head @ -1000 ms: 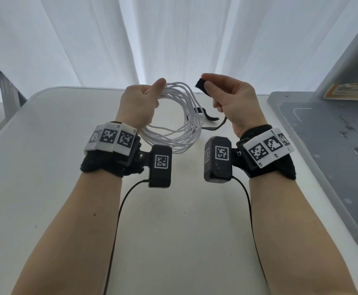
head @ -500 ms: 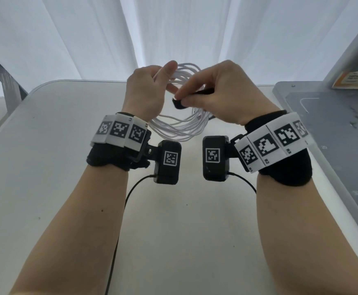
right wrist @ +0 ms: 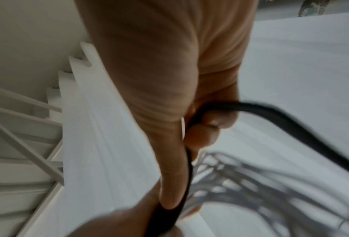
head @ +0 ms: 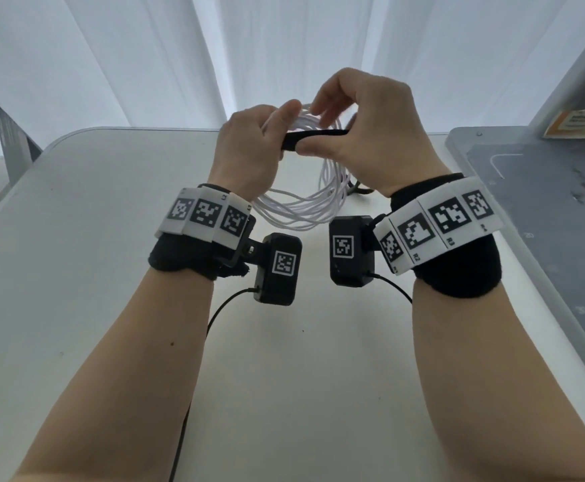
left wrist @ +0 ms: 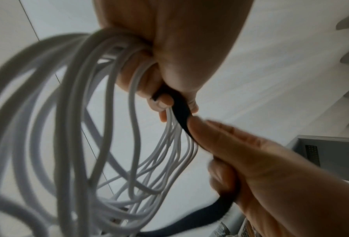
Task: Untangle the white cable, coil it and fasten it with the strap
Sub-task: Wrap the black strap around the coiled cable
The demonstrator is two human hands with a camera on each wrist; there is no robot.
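White cable (head: 305,207): coiled, held above table (head: 92,238). L hand (head: 249,151) fingers curled round top of coil. R hand (head: 364,133) pinches black strap (head: 313,136) w/ thumb, laid across bundle. Vs 1 s ago: R hand has closed in from apart.

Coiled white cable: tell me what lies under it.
Under the coiled white cable, held up by the left hand, are the white table and a black strap's loose tail; the wrists hide the rest.
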